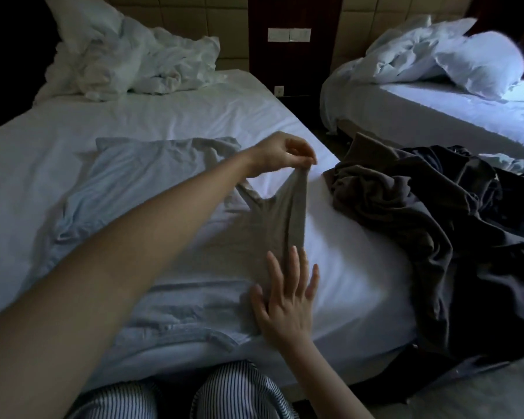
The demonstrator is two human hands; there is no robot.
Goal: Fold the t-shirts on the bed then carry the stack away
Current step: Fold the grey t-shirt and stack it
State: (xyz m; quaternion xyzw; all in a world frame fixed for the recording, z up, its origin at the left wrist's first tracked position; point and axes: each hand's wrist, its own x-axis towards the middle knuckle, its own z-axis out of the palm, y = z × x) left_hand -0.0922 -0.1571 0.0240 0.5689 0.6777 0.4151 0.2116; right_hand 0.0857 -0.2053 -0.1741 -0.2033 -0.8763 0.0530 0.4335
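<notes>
Striped trouser knees closest to us, at the bed's near edge, w/ both hands out over a pale t-shirt.

Our right hand lies flat w/ fingers spread, pressing the shirt's lower right part onto the sheet. Our left hand, arm reaching across from the left, pinches a grey-looking corner of the shirt betw. thumb and fingertips, lifted above the sheet just beyond the right hand. Rest of the shirt lies spread left of both hands. Right of the hands, a dark heap of clothes hangs over the bed corner. Crumpled white duvet well beyond the left hand; 2nd bed far right.
</notes>
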